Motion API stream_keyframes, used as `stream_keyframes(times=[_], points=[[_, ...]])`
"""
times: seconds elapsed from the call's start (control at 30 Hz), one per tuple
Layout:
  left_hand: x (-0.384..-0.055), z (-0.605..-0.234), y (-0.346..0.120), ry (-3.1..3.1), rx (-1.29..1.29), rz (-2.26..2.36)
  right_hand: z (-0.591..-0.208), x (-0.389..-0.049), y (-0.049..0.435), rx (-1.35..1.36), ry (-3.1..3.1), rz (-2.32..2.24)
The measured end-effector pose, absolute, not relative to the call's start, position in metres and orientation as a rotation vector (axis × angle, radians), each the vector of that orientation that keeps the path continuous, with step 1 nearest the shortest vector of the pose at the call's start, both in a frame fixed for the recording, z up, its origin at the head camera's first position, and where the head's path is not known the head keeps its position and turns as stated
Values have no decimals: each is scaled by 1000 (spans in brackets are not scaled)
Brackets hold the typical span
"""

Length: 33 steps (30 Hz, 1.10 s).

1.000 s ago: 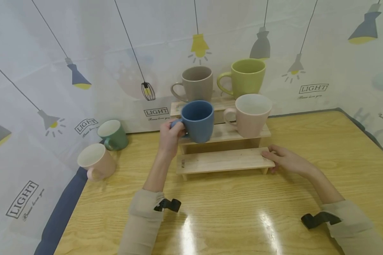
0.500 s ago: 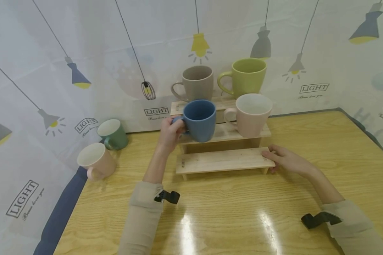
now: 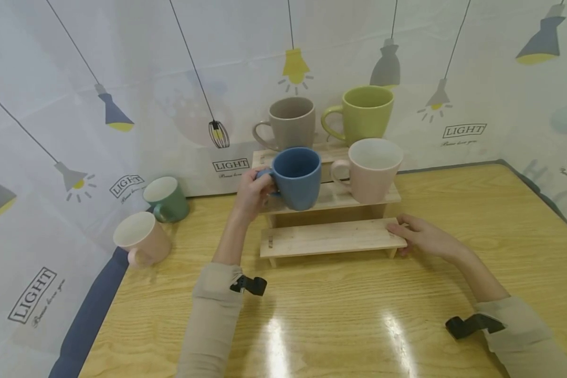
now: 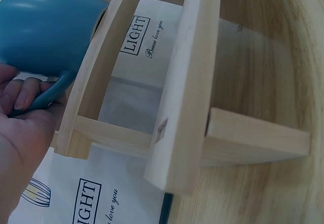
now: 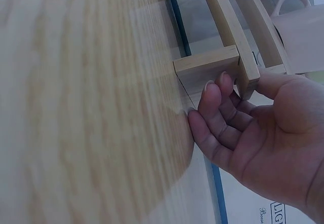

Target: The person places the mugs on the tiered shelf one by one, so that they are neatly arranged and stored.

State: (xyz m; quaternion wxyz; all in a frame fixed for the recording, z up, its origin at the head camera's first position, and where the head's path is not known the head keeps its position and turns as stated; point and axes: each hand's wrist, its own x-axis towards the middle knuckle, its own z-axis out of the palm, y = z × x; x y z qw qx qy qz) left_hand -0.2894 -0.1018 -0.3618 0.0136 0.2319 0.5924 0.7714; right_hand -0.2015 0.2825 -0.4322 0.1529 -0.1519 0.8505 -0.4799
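A blue mug (image 3: 298, 184) is at the left end of the middle step of a three-tier wooden rack (image 3: 331, 239). My left hand (image 3: 251, 197) grips its handle, fingers curled through the loop; in the left wrist view the mug's base (image 4: 98, 24) is right at the step's board. My right hand (image 3: 424, 239) holds the right end of the lowest step, thumb on top and fingers below. Beside the blue mug stands a pale pink mug (image 3: 374, 176). On the top step are a grey-brown mug (image 3: 293, 126) and a lime green mug (image 3: 368, 115).
To the left on the wooden table (image 3: 340, 315), another pink mug (image 3: 144, 241) and a dark green mug (image 3: 172, 205) lie tilted near the edge. A white cloth (image 3: 170, 68) printed with lamps hangs behind the rack and along both sides.
My left hand has moved the blue mug slightly to the right along the middle step, toward the pink mug. The right hand and the rack stay where they were.
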Motion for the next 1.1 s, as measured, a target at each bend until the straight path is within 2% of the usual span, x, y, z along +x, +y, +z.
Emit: stream_keyframes(times=[0.37, 1.1], points=[[-294, -361, -102, 1826, 803, 2395, -431, -201, 282, -414, 2442, -1369], [-291, -361, -107, 1957, 794, 2344, -431, -201, 281, -412, 2441, -1371]])
